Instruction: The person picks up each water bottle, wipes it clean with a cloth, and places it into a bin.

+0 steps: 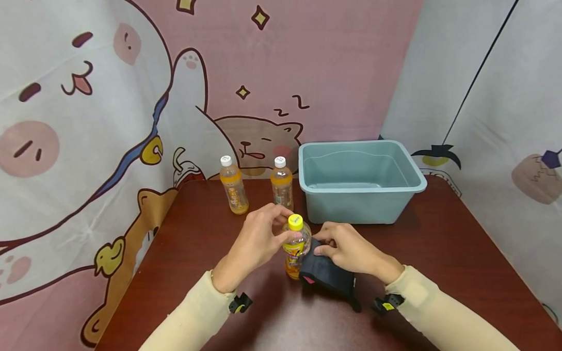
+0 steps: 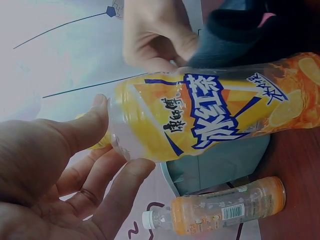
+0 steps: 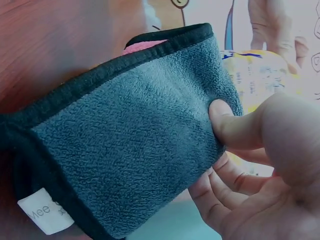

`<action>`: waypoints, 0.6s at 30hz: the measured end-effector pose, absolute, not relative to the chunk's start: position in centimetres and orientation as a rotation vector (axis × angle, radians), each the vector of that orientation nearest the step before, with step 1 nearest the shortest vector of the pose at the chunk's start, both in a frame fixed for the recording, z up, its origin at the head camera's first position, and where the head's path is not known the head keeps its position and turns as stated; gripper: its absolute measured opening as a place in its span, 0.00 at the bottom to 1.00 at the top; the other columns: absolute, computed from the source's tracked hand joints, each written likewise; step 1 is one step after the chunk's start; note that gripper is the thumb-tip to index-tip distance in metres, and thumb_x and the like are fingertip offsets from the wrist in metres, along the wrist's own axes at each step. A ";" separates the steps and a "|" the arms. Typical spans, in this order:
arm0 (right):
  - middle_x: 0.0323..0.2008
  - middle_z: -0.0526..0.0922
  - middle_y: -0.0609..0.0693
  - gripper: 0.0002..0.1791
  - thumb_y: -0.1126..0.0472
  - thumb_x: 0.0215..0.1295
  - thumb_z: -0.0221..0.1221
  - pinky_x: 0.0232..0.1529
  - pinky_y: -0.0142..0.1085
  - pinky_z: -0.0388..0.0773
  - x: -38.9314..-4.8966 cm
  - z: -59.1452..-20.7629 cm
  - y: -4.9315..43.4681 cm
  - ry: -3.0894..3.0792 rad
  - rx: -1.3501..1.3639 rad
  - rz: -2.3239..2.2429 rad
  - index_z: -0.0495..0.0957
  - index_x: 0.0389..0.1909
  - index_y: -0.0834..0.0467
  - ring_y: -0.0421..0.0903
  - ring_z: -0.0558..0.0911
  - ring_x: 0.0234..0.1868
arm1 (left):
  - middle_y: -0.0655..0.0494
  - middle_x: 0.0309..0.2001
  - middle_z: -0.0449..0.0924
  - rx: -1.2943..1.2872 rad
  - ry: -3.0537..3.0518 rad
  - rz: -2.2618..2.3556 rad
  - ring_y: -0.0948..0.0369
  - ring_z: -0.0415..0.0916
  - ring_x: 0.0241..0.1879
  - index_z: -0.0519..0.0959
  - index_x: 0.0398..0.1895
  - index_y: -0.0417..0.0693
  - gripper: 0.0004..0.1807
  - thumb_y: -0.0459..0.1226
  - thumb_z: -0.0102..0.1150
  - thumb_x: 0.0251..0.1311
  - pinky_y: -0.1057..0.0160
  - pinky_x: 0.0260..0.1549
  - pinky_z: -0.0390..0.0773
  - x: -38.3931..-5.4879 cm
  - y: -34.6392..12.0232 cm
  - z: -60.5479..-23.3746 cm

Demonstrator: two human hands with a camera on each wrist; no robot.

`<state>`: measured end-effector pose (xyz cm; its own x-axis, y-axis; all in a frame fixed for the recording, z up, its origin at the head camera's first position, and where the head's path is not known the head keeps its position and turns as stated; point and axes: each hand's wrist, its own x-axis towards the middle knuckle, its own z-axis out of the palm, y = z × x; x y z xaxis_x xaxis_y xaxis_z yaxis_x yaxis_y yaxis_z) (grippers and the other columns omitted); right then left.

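A plastic bottle of iced tea with a yellow cap and yellow label [image 1: 293, 251] is upright at the middle of the table. My left hand [image 1: 257, 235] holds it around the neck, thumb on one side and fingers on the other, as the left wrist view shows. Pinched between the thumb and fingers of my right hand [image 1: 350, 248] is a folded dark grey cloth [image 3: 135, 130] with black edging, a white tag and a bit of pink inside. The cloth lies right alongside the bottle and hides part of its side in the head view.
Two bottles with white caps and orange bands stand farther back, one at the left [image 1: 234, 190] and one [image 1: 281, 181] behind the yellow-capped bottle. A light blue plastic bin [image 1: 356, 206] occupies the back right of the brown table [image 1: 190, 240]. Printed curtains hang around it.
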<state>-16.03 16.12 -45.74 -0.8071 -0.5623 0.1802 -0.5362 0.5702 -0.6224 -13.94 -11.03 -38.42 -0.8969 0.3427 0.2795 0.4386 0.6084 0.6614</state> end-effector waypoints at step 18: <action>0.45 0.88 0.41 0.17 0.63 0.78 0.76 0.35 0.32 0.78 -15.2 -42.1 15.9 2.899 -0.985 -1.220 0.93 0.64 0.60 0.37 0.78 0.36 | 0.51 0.52 0.91 -0.670 -2.700 -1.177 0.52 0.93 0.52 0.91 0.58 0.45 0.23 0.37 0.90 0.62 0.49 0.57 0.97 -14.0 -11.1 -38.4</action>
